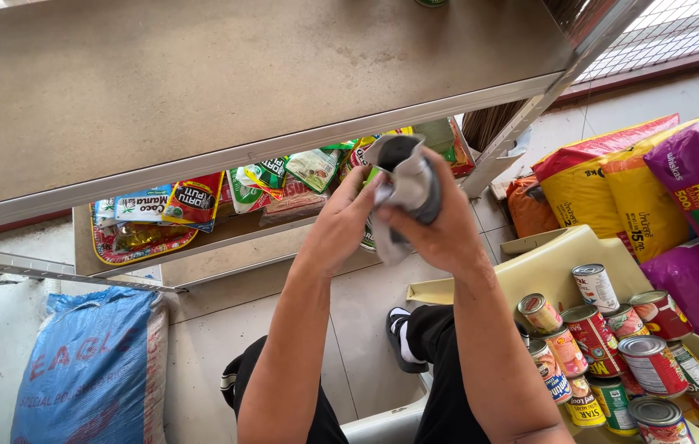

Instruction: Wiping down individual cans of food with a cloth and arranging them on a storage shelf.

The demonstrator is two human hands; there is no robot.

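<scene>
My right hand (pixel 446 224) grips a grey cloth (pixel 409 182) that is wrapped around a dark cylindrical thing, probably a can; only its dark top shows. My left hand (pixel 340 224) touches the cloth's lower left side, fingers curled against it, beside the right hand. Both hands are raised in front of a lower shelf (pixel 226 238) of a metal rack, where several colourful food pouches (pixel 193 200) lie in a row.
A wide metal shelf board (pixel 201 82) spans the top. Several tin cans (pixel 613 345) stand on a beige chair (pixel 547 263) at the right. Yellow and purple sacks (pixel 662 189) lie behind it; a blue sack (pixel 90 362) sits at lower left. My legs are below.
</scene>
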